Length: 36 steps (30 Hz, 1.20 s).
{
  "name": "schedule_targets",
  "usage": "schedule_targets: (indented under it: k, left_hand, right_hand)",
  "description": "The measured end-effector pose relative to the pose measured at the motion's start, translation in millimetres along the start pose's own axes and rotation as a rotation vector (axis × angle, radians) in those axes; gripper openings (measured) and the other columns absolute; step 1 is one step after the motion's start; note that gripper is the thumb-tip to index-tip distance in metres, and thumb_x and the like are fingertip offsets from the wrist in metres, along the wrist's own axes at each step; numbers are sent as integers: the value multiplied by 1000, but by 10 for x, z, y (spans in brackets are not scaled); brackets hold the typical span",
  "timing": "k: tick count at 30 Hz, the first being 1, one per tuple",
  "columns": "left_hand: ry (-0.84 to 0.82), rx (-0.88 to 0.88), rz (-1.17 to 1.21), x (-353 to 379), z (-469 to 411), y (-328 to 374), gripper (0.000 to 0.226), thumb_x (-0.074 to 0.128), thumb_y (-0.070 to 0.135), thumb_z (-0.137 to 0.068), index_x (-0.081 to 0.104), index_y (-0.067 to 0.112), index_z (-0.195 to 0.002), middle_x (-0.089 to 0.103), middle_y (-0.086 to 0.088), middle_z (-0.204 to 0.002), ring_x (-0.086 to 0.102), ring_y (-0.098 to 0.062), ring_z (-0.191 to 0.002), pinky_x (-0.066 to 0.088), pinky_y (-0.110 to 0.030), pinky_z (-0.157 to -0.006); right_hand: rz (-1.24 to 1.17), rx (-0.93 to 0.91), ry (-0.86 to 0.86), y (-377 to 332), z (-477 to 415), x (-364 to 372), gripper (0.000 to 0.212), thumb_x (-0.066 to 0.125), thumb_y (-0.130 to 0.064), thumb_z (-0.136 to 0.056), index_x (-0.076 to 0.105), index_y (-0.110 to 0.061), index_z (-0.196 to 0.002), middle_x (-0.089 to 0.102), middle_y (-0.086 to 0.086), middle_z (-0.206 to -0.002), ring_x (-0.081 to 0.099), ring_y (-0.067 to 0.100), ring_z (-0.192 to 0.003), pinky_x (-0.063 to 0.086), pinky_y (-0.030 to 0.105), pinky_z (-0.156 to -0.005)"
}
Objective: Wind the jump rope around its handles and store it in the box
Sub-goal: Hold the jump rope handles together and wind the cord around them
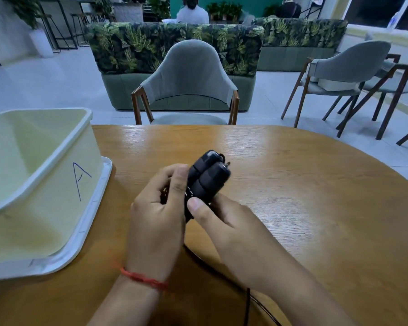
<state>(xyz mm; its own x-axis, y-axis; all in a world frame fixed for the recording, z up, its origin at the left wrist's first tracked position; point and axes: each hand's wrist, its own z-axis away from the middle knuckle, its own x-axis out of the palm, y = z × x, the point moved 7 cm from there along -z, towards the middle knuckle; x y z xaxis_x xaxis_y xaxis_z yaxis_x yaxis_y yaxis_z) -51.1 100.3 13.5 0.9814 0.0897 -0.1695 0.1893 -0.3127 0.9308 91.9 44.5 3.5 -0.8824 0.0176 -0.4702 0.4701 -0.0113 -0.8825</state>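
Observation:
Two black jump rope handles (209,177) are held side by side above the wooden table, their far ends pointing away from me. My left hand (157,215) grips them from the left, thumb on top. My right hand (224,225) holds them from below and right, thumb pressed against the near end. The thin black rope (246,302) trails from under my hands toward the table's near edge. A pale yellow box (40,184) marked "A" stands open at the left, resting on its white lid (90,227).
The round wooden table (304,196) stretches to the right. A grey chair (186,83) faces me across it, more chairs stand at the right, and a leaf-patterned sofa lies behind. A person sits far back.

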Motion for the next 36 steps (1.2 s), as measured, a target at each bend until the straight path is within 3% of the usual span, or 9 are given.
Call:
schedule_targets:
  k: [4,8,10,12,15,20,26,32,36]
  left_hand:
    - [-14,143,-269,18,29,71,40,37,58,-110,72,45,-126,75,18,-114,71,-6,-110,59,-37,-83]
    - [-61,204,-311,35,26,152,40,35,53,-109,68,42,-128,73,18,-112,69,-6,-105,59,-42,-81]
    - [-39,158,-268,5,18,148,35,41,55,-104,70,43,-119,75,18,-102,71,-6,-96,60,-42,-76]
    - [-18,109,-262,-22,8,116,30,44,52,-99,70,41,-109,76,15,-90,72,-9,-85,59,-43,-71]
    - [-14,69,-298,-36,-5,86,31,41,47,-93,68,37,-102,73,12,-81,70,-14,-79,59,-44,-67]
    - [1,32,-278,-52,-35,12,29,39,37,-90,67,34,-99,74,7,-75,70,-18,-73,58,-48,-63]
    - [-59,93,-261,-4,12,60,30,39,44,-101,67,36,-109,74,9,-84,71,-11,-78,58,-45,-63]
    - [-62,47,-306,-13,1,33,36,41,38,-89,71,42,-108,74,16,-88,68,-7,-81,57,-41,-64]
    - [-58,9,-442,-32,0,7,33,41,32,-84,69,37,-101,69,13,-79,62,-7,-74,44,-35,-60]
  right_hand:
    - [-105,34,2,35,-36,-2,37,50,-69,-104,73,-48,-125,79,-16,-89,69,3,-75,56,31,-77]
    - [-277,-8,33,-6,-55,-63,26,58,-55,-104,78,-39,-98,66,-29,-63,61,-8,-63,43,8,-61]
    - [-327,-19,3,-27,-49,-56,21,60,-46,-106,78,-38,-103,72,-35,-70,67,-14,-72,45,4,-65]
    - [-307,-15,-35,-6,-42,-20,25,59,-51,-105,79,-39,-113,78,-33,-83,69,-14,-81,47,5,-71]
    - [-276,26,-84,5,-19,54,24,51,-49,-112,70,-45,-99,66,-33,-64,62,-12,-62,43,7,-61]
    - [-413,72,-134,-2,-11,97,53,43,-48,-115,70,-57,-70,37,11,-83,30,7,-57,27,23,-56]
    - [-432,99,-119,122,-65,38,33,52,-44,-113,74,-25,-128,38,-9,-67,32,2,-52,30,14,-47]
    - [-301,54,-114,117,-81,56,21,53,-34,-115,73,-30,-121,61,-30,-56,57,-13,-51,42,7,-51]
    - [-156,39,-76,84,-59,90,30,53,-48,-112,71,-49,-88,59,-22,-58,52,-4,-52,38,22,-62]
